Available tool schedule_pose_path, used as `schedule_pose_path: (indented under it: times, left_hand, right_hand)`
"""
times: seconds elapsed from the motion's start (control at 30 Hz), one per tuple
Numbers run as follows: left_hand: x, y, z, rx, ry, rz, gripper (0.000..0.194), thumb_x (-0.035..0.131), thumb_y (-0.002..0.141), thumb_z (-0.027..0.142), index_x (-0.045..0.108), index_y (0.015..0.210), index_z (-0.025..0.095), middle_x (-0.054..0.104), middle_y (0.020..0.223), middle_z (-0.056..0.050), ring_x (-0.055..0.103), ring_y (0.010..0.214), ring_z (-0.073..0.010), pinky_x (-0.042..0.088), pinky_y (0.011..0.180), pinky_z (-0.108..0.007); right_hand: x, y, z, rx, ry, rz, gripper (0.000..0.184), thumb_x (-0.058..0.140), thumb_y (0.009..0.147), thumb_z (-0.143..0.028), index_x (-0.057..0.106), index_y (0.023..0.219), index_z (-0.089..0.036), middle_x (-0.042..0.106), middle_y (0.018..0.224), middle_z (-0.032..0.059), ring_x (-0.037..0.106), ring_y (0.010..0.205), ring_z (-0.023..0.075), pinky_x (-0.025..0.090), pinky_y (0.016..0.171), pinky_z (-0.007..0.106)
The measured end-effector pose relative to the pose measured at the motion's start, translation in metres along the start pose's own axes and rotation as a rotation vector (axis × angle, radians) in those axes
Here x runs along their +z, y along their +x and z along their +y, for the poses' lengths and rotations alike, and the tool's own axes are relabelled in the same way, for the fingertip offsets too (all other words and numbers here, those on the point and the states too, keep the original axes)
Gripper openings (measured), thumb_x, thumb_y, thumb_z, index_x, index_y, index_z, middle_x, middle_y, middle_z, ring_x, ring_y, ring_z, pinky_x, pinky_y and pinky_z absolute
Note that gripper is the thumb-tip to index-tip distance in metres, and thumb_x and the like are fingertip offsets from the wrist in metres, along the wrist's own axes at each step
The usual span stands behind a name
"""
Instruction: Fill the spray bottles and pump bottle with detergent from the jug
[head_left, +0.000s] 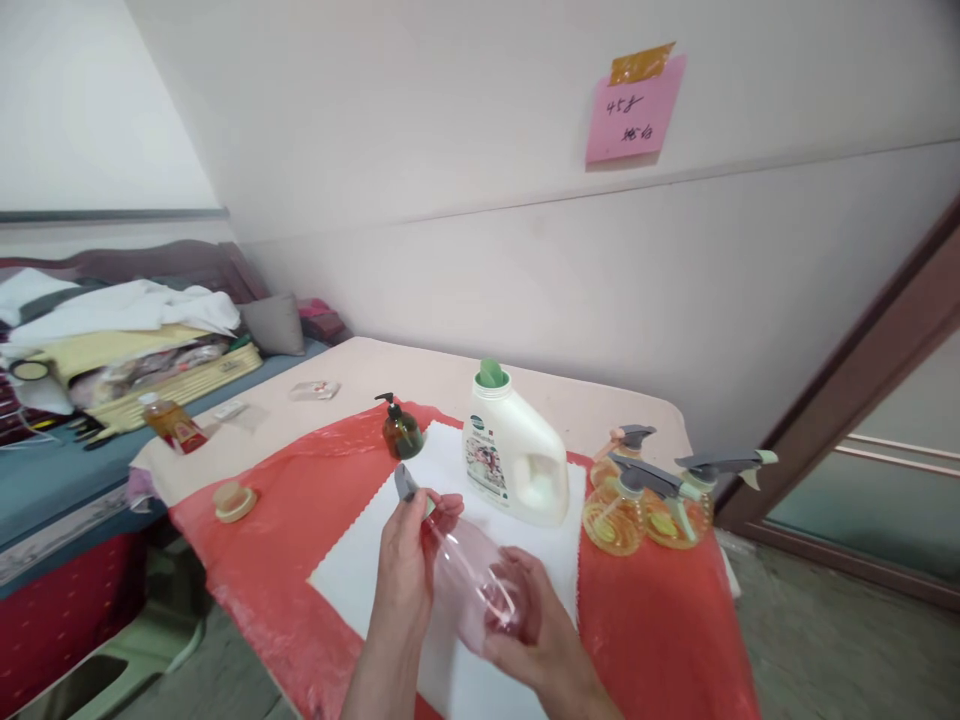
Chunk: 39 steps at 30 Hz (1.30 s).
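A clear pinkish spray bottle (469,580) is tilted between my two hands, over a white cloth (360,575). My left hand (409,545) closes around its neck, where the grey spray head (405,482) sticks out past my thumb. Lower down, my right hand (536,630) wraps the rounded base. Just beyond stands a white detergent jug (517,450) with a green spout (491,374) and no cap over it. A dark green pump bottle (403,430) is upright to the left of the jug.
Three spray bottles (616,520) holding yellowish liquid stand at the right on the red sheet (652,640). A round beige cap (234,500) lies at the left. Near the table's left edge an amber bottle (172,422) leans over. A wall (420,270) rises behind the table.
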<state>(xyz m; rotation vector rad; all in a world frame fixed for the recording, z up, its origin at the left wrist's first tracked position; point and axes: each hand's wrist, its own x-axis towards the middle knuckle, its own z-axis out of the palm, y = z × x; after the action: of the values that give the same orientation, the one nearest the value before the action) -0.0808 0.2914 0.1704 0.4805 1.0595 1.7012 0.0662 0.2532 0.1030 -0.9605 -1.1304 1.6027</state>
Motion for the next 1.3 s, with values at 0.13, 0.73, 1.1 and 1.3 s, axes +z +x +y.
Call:
schedule_pose_path:
  times: [0.13, 0.73, 1.1, 1.3]
  left_hand:
    - [-0.006, 0.011, 0.004, -0.03, -0.134, 0.177, 0.027, 0.066, 0.078, 0.042, 0.059, 0.081, 0.016, 0.071, 0.088, -0.011, 0.069, 0.085, -0.022, 0.053, 0.08, -0.034]
    - [-0.034, 0.014, 0.043, -0.208, -0.156, -0.029, 0.025, 0.06, 0.081, 0.041, 0.058, 0.075, 0.017, 0.071, 0.082, -0.012, 0.068, 0.087, -0.022, 0.048, 0.088, -0.035]
    - [-0.039, 0.02, 0.037, -0.223, -0.071, 0.084, 0.027, 0.065, 0.078, 0.042, 0.059, 0.079, 0.016, 0.071, 0.079, -0.013, 0.068, 0.082, -0.0205, 0.048, 0.083, -0.032]
    - [-0.054, 0.032, 0.049, -0.139, -0.18, 0.273, 0.024, 0.06, 0.082, 0.039, 0.056, 0.074, 0.017, 0.07, 0.078, -0.011, 0.068, 0.08, -0.0173, 0.051, 0.078, -0.029]
  right_hand:
    - [-0.014, -0.001, 0.015, -0.64, -0.861, 0.224, 0.065, 0.065, 0.071, -0.022, 0.042, 0.13, -0.037, 0.04, 0.139, 0.009, 0.052, 0.117, 0.03, 0.049, 0.092, 0.047]
    - [0.012, 0.024, 0.062, -0.14, -0.528, 0.136, 0.089, 0.068, 0.048, -0.018, 0.036, 0.131, -0.025, 0.047, 0.135, 0.0108, 0.036, 0.132, 0.0356, 0.029, 0.11, 0.053]
    - [-0.01, 0.01, 0.045, -0.175, -0.714, 0.051, 0.077, 0.055, 0.067, -0.019, 0.033, 0.141, -0.021, 0.039, 0.148, 0.0101, 0.033, 0.138, 0.0263, 0.028, 0.113, 0.048]
    - [-0.021, 0.054, -0.012, -0.125, -0.594, 0.37, 0.081, 0.061, 0.074, -0.052, 0.032, 0.142, -0.018, 0.038, 0.149, 0.0122, 0.036, 0.136, 0.0289, 0.032, 0.111, 0.047]
